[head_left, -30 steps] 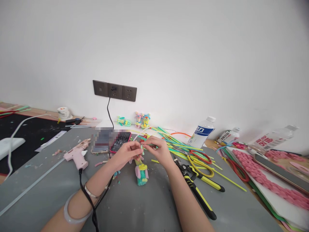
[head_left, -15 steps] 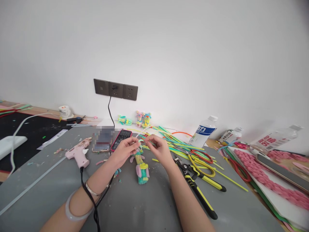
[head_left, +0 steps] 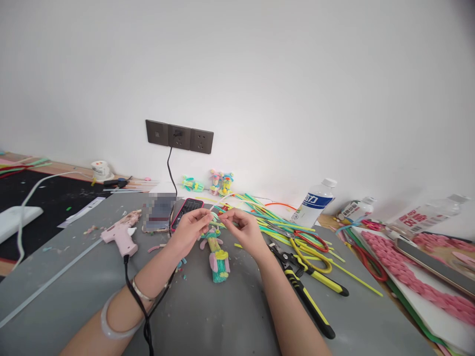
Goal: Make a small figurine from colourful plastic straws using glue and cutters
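Observation:
My left hand is closed in a pinch on a short, pale green pipe cleaner piece. Close on its right, my right hand has thumb and forefinger drawn together at the other end of that piece; the fingertips partly hide it. Below both hands a small pipe cleaner figure in teal, yellow and pink lies on the grey mat. Its upper end is just under my fingers.
To the left lie a pink glue gun and two phones, one in a pink case. Yellow-black pliers, yellow-handled scissors and loose pipe cleaners are at right, near a bottle. Finished-looking figures stand by the wall.
The green piece, curved between my fingertips before, now sits lower and flatter between them. My hands have shifted only slightly, and the figure on the mat stays put.

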The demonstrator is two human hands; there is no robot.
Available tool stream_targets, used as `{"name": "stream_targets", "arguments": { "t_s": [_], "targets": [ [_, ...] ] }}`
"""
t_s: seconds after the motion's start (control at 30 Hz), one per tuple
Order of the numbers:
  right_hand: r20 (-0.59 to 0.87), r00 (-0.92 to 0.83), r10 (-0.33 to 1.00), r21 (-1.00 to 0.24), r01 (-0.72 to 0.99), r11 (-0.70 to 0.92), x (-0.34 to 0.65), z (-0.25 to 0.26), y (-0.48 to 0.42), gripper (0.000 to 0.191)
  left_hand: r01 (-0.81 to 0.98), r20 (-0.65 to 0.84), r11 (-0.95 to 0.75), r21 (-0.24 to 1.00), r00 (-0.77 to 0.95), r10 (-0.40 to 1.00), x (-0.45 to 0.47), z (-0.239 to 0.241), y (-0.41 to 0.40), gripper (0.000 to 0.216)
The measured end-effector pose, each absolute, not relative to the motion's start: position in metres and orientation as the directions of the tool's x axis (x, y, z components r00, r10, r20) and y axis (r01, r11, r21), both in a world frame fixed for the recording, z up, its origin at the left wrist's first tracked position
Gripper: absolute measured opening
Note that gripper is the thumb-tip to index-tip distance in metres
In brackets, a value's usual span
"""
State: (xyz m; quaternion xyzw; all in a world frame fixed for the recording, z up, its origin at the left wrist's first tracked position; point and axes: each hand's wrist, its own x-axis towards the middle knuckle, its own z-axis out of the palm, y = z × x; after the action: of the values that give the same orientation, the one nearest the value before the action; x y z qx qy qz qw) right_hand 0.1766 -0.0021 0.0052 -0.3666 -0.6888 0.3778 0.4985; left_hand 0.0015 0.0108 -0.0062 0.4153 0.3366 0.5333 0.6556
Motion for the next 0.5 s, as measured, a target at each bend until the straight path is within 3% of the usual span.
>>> {"name": "stream_targets", "arguments": {
  "t_s": [0.5],
  "targets": [
    [0.356, -0.272, 0.894, -0.91, 0.116, 0.397, 0.1722, 0.0068, -0.0019, 0.024, -0.465, -0.011, 0.119, 0.878, 0.228, 0.974, 0.0006, -0.0069, 0.0114, 0.035]
  ]
}}
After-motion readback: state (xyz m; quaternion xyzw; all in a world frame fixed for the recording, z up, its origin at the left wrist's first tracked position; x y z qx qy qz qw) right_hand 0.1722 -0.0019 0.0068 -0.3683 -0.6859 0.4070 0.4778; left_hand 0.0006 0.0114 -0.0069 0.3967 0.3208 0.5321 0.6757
